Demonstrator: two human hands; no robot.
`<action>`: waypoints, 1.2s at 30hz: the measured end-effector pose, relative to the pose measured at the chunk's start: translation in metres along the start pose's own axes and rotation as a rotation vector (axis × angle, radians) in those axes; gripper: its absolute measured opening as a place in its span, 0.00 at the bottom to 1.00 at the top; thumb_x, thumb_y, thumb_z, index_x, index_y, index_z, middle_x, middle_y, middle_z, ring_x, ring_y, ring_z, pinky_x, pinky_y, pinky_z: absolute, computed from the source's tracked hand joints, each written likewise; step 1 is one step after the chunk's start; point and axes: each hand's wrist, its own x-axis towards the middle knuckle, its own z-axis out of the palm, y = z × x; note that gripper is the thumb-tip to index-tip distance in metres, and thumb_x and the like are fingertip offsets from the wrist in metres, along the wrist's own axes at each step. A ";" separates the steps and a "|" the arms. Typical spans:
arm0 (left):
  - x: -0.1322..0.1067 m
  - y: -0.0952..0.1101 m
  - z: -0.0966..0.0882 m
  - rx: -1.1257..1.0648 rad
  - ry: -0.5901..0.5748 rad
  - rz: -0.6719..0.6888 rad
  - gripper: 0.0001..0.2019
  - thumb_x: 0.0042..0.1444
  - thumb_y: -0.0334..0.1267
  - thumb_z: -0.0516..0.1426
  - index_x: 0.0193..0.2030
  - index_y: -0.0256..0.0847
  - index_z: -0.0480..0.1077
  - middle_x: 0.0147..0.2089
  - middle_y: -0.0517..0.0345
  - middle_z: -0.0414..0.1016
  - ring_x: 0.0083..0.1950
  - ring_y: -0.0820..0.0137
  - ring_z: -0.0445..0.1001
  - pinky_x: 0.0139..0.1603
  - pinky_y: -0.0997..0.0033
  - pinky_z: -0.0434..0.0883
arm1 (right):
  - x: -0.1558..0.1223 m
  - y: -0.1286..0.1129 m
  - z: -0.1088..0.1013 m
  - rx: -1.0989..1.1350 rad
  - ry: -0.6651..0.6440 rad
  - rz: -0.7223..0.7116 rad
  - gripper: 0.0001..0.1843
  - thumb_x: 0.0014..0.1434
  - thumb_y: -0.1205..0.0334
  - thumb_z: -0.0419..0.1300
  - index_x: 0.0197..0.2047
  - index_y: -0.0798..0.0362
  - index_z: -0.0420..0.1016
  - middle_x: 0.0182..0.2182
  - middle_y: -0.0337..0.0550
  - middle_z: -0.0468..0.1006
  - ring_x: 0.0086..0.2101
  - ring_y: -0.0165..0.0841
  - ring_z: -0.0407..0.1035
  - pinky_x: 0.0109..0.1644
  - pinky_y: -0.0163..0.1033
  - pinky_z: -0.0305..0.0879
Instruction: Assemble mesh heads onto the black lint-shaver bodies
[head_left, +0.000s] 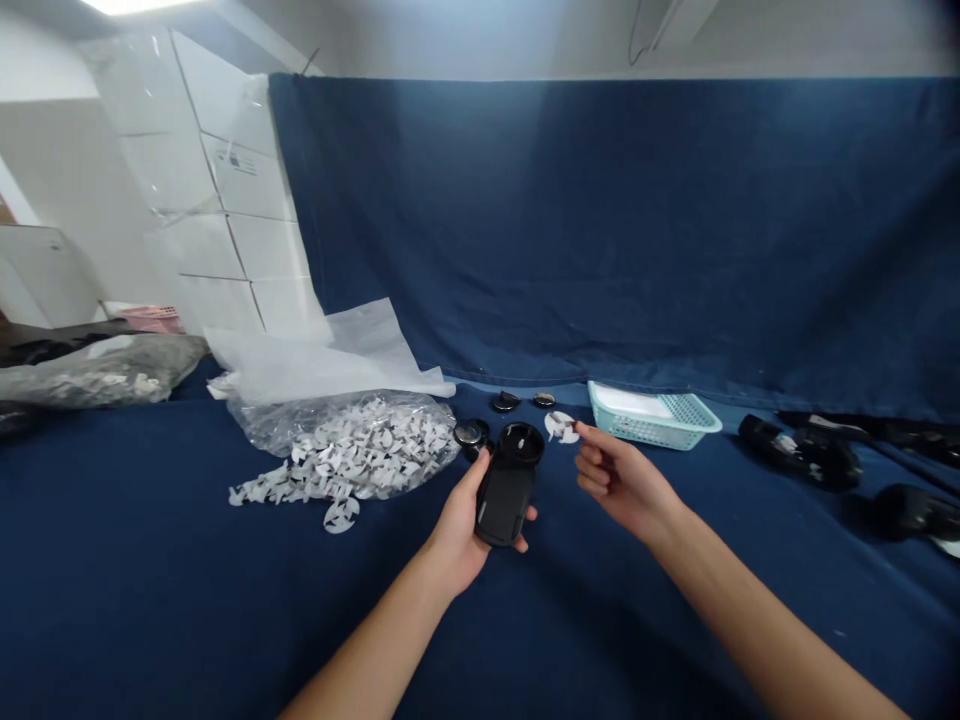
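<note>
My left hand [466, 525] is wrapped round a black plastic housing [501, 505] with a round, open cup at its far end. Inside that cup a small pale spot shows. Between the thumb and forefinger of my right hand [619, 475] is pinched the edge of a white disc with cut-outs [561, 427], held just right of the housing. Close behind my left thumb lies a dark round part with a shiny top [471, 433]. A similar loose white disc [341, 515] rests on the blue cloth at the front of a large pile.
White plastic pieces [375, 445] spill from a clear bag at the left. Two small round parts [505, 401] lie behind the housing. A light-blue basket [660, 430] stands right of them, black parts [799, 450] farther right. White boxes [232, 220] are stacked at the back left.
</note>
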 end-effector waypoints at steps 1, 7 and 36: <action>0.000 0.000 0.000 0.006 -0.004 -0.002 0.26 0.61 0.55 0.50 0.49 0.34 0.72 0.44 0.46 0.74 0.32 0.63 0.75 0.18 0.68 0.72 | 0.001 0.001 0.000 0.034 -0.018 0.054 0.17 0.49 0.56 0.68 0.25 0.53 0.63 0.18 0.28 0.53 0.17 0.21 0.43 0.19 0.32 0.40; 0.000 0.000 0.002 0.036 -0.004 -0.017 0.25 0.61 0.55 0.50 0.49 0.33 0.73 0.42 0.46 0.75 0.32 0.63 0.76 0.17 0.69 0.73 | 0.010 0.008 -0.005 0.146 -0.067 0.216 0.18 0.50 0.59 0.65 0.24 0.51 0.57 0.17 0.26 0.47 0.17 0.21 0.38 0.20 0.32 0.37; 0.000 -0.003 0.003 0.118 0.061 -0.055 0.24 0.59 0.56 0.53 0.48 0.35 0.72 0.33 0.50 0.76 0.31 0.61 0.77 0.18 0.68 0.73 | 0.007 0.029 0.006 -0.500 0.175 -0.243 0.16 0.52 0.49 0.64 0.34 0.54 0.79 0.18 0.33 0.62 0.20 0.27 0.51 0.24 0.35 0.47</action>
